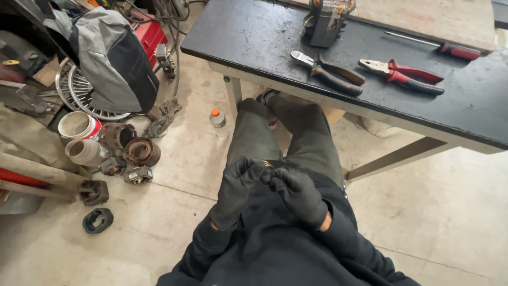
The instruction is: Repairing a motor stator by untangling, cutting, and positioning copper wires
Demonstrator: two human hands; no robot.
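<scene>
I sit at the near side of the black bench (254, 37), both gloved hands meeting over my lap. My left hand (238, 185) and right hand (299, 193) are curled nearly closed, fingertips touching around a small brass-coloured piece (268, 164) pinched between them. It lies right at the fingertips, equally close to both hands. It is too small to tell its long axis or which way it points.

Black gloves covered left hand (236, 186) and right hand (297, 191). Table (248, 32) top was black; one pair of pliers (405, 76) red-handled; bottle (217, 121) cap orange; floor (450, 212) pale grey.
</scene>
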